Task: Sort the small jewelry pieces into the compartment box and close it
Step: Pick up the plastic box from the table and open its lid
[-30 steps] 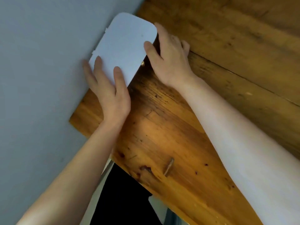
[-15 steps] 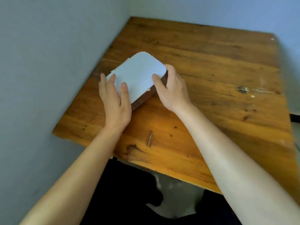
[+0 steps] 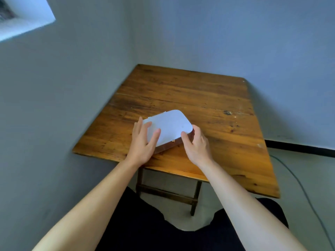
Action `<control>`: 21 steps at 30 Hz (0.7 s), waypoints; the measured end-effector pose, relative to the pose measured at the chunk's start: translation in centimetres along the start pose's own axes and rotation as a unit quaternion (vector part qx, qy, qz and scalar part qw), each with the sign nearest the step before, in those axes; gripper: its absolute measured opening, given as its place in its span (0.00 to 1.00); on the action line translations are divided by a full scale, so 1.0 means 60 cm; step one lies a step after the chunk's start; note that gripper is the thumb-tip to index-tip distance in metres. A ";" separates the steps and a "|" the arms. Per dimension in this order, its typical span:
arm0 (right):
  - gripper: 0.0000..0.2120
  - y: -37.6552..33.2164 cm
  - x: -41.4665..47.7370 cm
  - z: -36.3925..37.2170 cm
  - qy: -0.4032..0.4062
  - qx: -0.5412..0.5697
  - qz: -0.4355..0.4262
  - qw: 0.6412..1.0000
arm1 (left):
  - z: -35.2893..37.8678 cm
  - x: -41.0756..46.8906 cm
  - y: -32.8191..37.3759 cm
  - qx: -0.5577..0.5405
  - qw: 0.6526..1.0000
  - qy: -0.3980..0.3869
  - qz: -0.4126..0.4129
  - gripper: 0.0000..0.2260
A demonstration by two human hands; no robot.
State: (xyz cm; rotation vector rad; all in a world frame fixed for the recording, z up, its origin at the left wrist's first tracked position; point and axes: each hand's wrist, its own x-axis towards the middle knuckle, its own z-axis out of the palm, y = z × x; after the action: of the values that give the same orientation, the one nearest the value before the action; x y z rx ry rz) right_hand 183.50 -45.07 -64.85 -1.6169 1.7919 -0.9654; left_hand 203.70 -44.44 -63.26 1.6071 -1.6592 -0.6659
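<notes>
The compartment box [image 3: 171, 124] lies closed on the wooden table [image 3: 226, 142]. It has a white lid, brown sides and a small gold clasp [image 3: 173, 141] on the near side. My left hand [image 3: 143, 142] rests flat on the lid's left part with its fingers spread. My right hand [image 3: 196, 144] cups the box's near right corner, thumb on the lid's edge and fingers along the side. No loose jewelry pieces are in sight on the table.
The table stands in a corner between two grey-blue walls, touching them at the left and back. Its near edge [image 3: 174, 171] is just behind my wrists. My dark-clothed legs are below it. A cable [image 3: 297, 180] runs across the floor at the right.
The view has pulled back and tilted up, so the whole table and the walls now show. Both hands stay on the closed box, and the left fingers have spread wider.
</notes>
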 end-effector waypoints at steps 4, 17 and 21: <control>0.29 0.006 0.014 0.015 -0.007 -0.009 -0.009 1.000 | -0.010 0.008 -0.024 0.037 0.998 -0.045 0.000 0.43; 0.42 0.042 0.025 0.046 -0.006 -0.058 -0.024 0.998 | -0.015 0.032 -0.058 0.058 0.996 0.010 0.063 0.43; 0.39 0.043 0.022 0.044 -0.001 -0.070 -0.039 0.997 | -0.029 0.046 -0.040 -0.008 0.997 0.058 0.045 0.35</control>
State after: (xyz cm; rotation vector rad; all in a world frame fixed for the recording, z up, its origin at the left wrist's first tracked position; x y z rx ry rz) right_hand 183.86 -46.71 -68.39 -1.7835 1.8441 -0.8896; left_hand 206.63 -47.19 -63.70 1.5210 -1.6266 -0.5308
